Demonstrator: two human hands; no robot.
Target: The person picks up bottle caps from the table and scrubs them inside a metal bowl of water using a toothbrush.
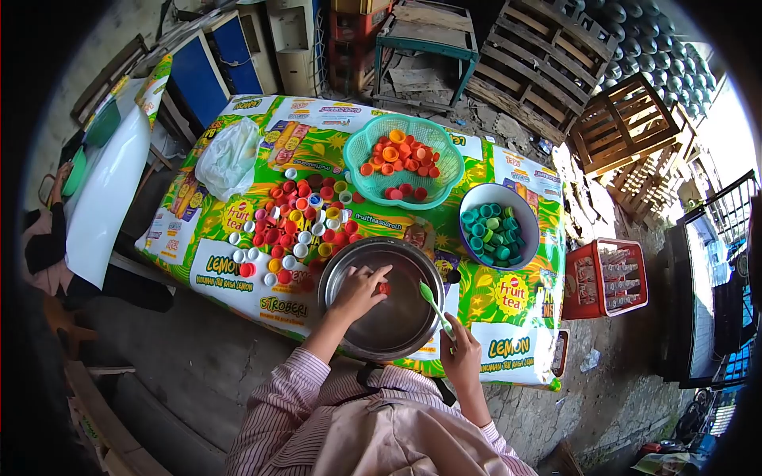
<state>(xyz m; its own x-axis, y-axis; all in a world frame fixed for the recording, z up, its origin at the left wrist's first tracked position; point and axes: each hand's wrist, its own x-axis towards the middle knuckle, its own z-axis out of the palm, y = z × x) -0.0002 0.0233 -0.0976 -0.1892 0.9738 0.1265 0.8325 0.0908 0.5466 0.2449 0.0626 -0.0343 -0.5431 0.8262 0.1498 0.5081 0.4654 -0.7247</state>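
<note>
A wide metal basin [331, 266] rests at the near edge of the table, with a shiny rim and a dull grey inside. Over it, my left hand [361, 292] holds a red bottle cap [383, 288] at its fingertips, index finger stretched out. My right hand [462, 349], at the basin's right side, is closed round a slim green-and-white tool [436, 305]. Its rounded green head reaches over the basin; whether it is a brush or a spoon I cannot make out. Left of the basin, loose bottle caps [287, 236] lie in red, white, yellow and other colours.
A turquoise plastic basket [361, 176] holds orange and red caps. Green and teal caps fill a bowl [533, 213] at the right. A white plastic bag [228, 159] lies back left. Beside the table stands a red bottle crate [583, 278]. Another person's hand [59, 181] shows far left.
</note>
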